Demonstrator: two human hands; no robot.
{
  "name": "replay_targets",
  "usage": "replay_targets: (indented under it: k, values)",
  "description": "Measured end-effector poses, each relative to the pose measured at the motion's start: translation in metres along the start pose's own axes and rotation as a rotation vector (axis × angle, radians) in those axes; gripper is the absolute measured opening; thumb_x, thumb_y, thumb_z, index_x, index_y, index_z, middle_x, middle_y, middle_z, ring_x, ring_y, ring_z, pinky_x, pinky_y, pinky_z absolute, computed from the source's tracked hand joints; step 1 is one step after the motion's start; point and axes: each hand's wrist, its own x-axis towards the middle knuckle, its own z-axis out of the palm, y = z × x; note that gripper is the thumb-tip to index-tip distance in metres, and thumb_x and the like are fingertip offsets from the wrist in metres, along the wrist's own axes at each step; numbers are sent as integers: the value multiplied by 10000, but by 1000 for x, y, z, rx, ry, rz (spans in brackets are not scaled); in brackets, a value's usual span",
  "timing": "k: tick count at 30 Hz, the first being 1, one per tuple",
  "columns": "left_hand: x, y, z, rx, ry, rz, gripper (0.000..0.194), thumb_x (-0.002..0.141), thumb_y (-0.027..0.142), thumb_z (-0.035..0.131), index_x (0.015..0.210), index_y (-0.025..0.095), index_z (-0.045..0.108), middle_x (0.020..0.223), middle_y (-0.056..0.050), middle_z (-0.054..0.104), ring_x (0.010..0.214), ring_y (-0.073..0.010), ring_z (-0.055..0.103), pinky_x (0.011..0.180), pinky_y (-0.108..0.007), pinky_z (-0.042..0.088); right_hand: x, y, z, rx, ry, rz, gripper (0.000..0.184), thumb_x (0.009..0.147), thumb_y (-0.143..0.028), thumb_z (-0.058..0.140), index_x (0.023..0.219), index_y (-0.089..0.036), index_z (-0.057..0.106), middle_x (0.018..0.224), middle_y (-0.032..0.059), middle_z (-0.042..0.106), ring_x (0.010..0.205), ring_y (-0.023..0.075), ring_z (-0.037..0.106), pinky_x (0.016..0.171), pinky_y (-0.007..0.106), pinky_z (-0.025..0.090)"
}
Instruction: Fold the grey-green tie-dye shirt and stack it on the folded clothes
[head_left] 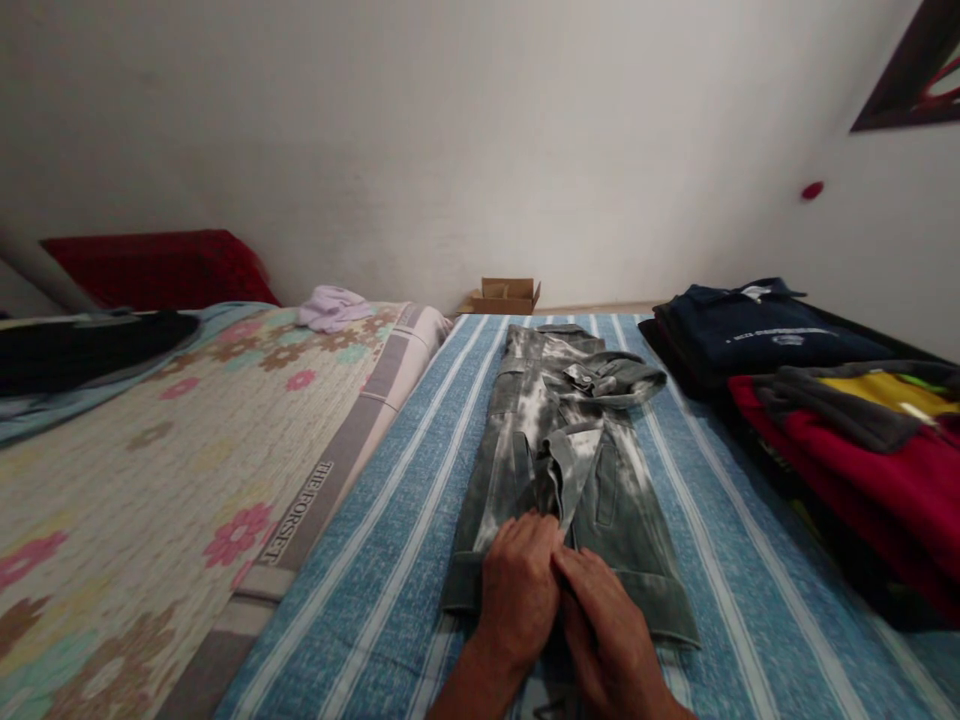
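A grey-green denim jacket (pixel 504 420) with bleached white patches lies lengthwise on the blue striped sheet, its hem towards me. One sleeve is folded over its upper part, and the front edges are bunched up along the middle. My left hand (pixel 521 575) is closed on the front edge near the hem. Touching it at the fingertips, my right hand (pixel 609 615) is closed on the cloth just to the right. The fingertips of both hands are partly hidden.
Folded clothes in dark blue (pixel 757 335) and red (pixel 862 440) are stacked at the right. A cardboard box (pixel 506 298) stands by the wall. On the left, a flowered mattress (pixel 247 440) carries a lilac cloth (pixel 332 308) and a black garment (pixel 90 348).
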Motion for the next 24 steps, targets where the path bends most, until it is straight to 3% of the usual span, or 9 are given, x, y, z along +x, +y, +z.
replay_targets:
  k: [8,15,24]
  values:
    - [-2,-2,2,-27,9,26,204,864,85,434,720,188,535,748,-25,621,749,-183,587,709,-307,431,-2,1,-2,27,31,-13,504,858,-77,433,1343,-211,441,1173,89,636,1098,198,592,950,397,485]
    - [-1,2,0,25,-1,68,206,872,107,433,719,194,538,757,-26,618,751,-176,580,709,-305,426,10,-2,-10,183,84,39,391,858,-71,444,1207,-218,543,1025,74,693,955,182,662,869,339,536]
    - [-4,2,-1,-17,-18,70,201,830,52,437,750,199,549,827,-25,650,831,-189,606,819,-357,449,9,-2,-9,168,89,38,286,865,-80,457,1082,-218,583,959,55,708,904,172,677,878,332,533]
